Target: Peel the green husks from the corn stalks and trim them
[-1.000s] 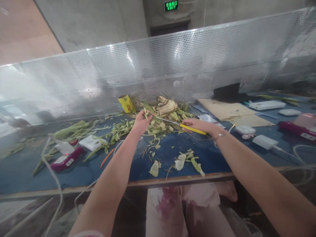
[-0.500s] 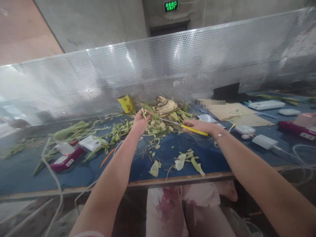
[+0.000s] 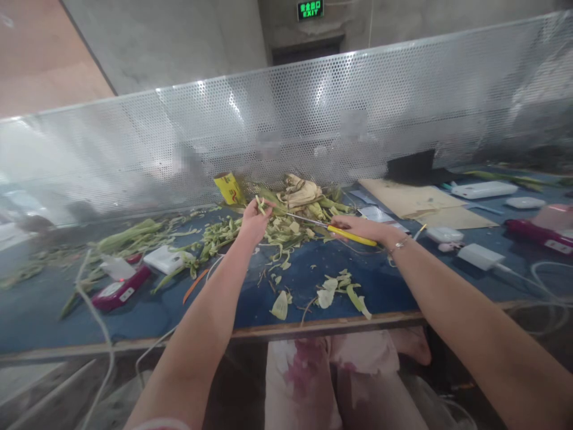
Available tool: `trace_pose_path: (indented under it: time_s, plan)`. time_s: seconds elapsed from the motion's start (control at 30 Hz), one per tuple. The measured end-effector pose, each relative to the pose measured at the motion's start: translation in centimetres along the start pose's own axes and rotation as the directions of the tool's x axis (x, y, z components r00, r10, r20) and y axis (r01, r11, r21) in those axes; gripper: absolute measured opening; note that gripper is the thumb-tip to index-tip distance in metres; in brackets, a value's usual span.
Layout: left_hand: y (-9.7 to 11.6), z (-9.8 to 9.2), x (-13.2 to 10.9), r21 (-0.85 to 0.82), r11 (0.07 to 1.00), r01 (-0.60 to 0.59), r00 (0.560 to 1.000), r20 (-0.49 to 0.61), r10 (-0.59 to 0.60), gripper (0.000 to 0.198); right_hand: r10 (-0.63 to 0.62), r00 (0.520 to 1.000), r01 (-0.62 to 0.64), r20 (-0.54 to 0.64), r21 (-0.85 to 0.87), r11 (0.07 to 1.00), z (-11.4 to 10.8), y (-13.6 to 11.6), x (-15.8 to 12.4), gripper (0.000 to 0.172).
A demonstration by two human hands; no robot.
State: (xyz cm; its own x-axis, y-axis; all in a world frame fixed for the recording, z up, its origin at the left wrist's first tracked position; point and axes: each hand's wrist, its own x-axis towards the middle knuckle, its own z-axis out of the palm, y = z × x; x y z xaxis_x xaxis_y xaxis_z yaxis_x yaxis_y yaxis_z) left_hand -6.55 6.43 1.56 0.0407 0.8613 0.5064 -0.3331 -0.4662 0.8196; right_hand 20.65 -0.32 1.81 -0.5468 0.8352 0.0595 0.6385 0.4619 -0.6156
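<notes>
My left hand (image 3: 256, 216) is closed in a pinch on a small pale-green plant piece (image 3: 261, 205), above a heap of cut leaves. Yellow-handled scissors (image 3: 353, 236) are in my right hand (image 3: 349, 227), whose fingers wrap round the handle. The metal blades point left, their tip close to my left hand and over the leaf heap (image 3: 286, 231). Behind the blades lies a bundle of dry, pale husk (image 3: 302, 192). Cut scraps (image 3: 327, 294) lie near the table's front edge.
A yellow roll (image 3: 228, 188) stands behind the leaves. To the left are a purple device (image 3: 120, 292), a white box (image 3: 164, 260) and a cable. Brown paper (image 3: 412, 200), a white charger (image 3: 481, 257) and another purple device (image 3: 537, 233) lie to the right. A perforated metal screen (image 3: 286, 125) runs behind.
</notes>
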Motion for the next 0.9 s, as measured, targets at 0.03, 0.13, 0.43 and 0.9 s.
trace_pose_path:
  time_s: [0.03, 0.13, 0.43, 0.9]
  plan:
    - [0.0, 0.0, 0.0, -0.003, 1.000, -0.002, 1.000, -0.010, 0.002, 0.026, -0.003, 1.000, 0.003, -0.003, -0.001, 1.000, 0.0, -0.1, 0.0, 0.037]
    - [0.0, -0.1, 0.1, -0.010, 1.000, 0.003, 0.999, -0.048, -0.003, 0.026, -0.012, 1.000, 0.012, 0.000, -0.026, 1.000, 0.0, -0.2, -0.1, 0.036]
    - [0.2, 0.4, -0.3, 0.009, 0.999, 0.052, 0.999, 0.009, -0.052, 0.026, -0.020, 1.000, 0.019, -0.008, -0.020, 1.000, 0.1, 0.4, 0.3, 0.038]
    - [0.4, 0.6, -0.5, -0.016, 0.999, 0.029, 0.999, 0.014, -0.029, 0.024, -0.014, 1.000, 0.014, 0.004, 0.002, 1.000, 0.0, 0.0, 0.1, 0.034]
